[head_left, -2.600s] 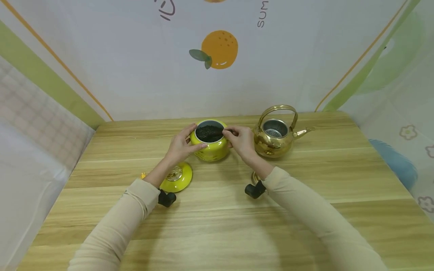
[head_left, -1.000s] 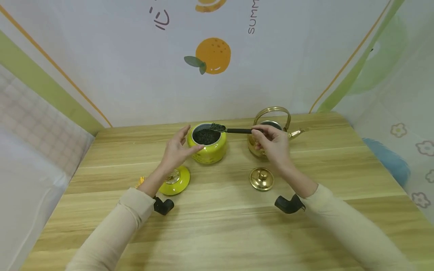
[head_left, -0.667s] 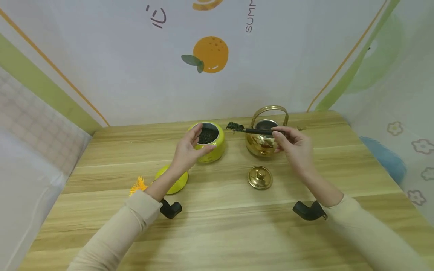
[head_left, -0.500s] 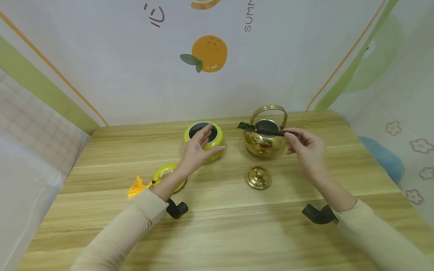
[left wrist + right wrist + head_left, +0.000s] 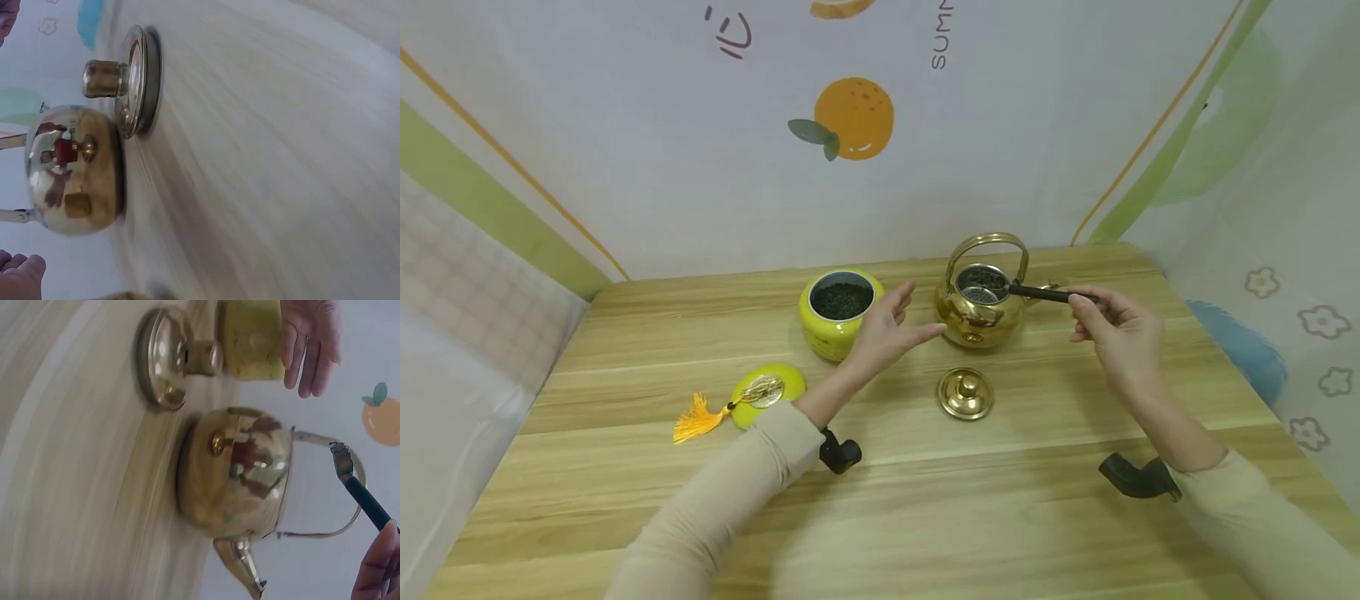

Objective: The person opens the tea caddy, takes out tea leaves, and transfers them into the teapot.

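Note:
My right hand (image 5: pixel 1120 342) pinches the end of a tea scoop by its dark handle (image 5: pixel 1039 292). The scoop's bowl (image 5: pixel 342 460), with dark tea leaves on it, is over the open mouth of a gold kettle (image 5: pixel 979 323); a perforated strainer shows inside. My left hand (image 5: pixel 883 335) holds nothing, its thumb and fingers spread apart between the kettle and a yellow jar (image 5: pixel 831 340). Loose dark tea (image 5: pixel 842 302) fills much of the jar. In the right wrist view the left hand (image 5: pixel 310 344) hovers beside the jar, fingers extended.
The gold kettle lid (image 5: pixel 966 394) lies in front of the kettle, knob up. Left of it is the yellow jar lid (image 5: pixel 790 382) with an orange tassel (image 5: pixel 698 419). A printed cloth (image 5: pixel 737 167) hangs behind the wooden table (image 5: pixel 925 517). Black mounts (image 5: pixel 840 454) sit at the wrists.
My right hand has lifted the scoop with tea out of the jar and carried it right, over the kettle. My left hand has left the jar and moved right, towards the kettle.

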### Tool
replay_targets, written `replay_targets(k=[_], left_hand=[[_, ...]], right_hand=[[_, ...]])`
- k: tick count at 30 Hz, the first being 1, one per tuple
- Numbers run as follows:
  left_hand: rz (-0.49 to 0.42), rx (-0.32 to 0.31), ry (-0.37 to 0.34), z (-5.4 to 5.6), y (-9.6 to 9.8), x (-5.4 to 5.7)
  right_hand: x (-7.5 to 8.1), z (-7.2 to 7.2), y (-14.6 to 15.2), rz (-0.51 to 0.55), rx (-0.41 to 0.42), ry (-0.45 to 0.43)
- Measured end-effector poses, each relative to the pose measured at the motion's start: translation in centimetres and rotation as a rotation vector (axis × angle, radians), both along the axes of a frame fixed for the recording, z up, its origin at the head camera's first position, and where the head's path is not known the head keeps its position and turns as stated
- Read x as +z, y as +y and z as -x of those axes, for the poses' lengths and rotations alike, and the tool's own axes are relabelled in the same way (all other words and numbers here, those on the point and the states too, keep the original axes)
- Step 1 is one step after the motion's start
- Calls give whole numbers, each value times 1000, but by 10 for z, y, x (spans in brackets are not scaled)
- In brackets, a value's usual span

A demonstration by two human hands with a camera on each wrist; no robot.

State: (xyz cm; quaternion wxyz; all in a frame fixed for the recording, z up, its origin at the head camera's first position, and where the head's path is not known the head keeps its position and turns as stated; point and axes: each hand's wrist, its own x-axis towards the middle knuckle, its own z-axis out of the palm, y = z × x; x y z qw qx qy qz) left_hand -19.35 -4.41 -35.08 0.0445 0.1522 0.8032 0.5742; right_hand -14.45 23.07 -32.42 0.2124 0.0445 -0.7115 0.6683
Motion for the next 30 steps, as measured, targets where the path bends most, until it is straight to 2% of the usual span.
replay_targets(k=[5, 11, 17, 23, 30], left_hand=[[-8, 6, -31, 10, 14, -10], [22, 34, -18, 21, 29, -20], [69, 66, -2, 26, 38, -22], [93, 90, -6, 30, 46, -25], [112, 126, -9, 31, 53, -26]], right_hand=[[-2, 6, 5, -18, -3, -19], [-7, 13, 10, -50, -17, -34], [-10, 20, 13, -66, -14, -54], [-11, 25, 10, -144, -40, -71], [-5, 25, 1, -209, -57, -76]])
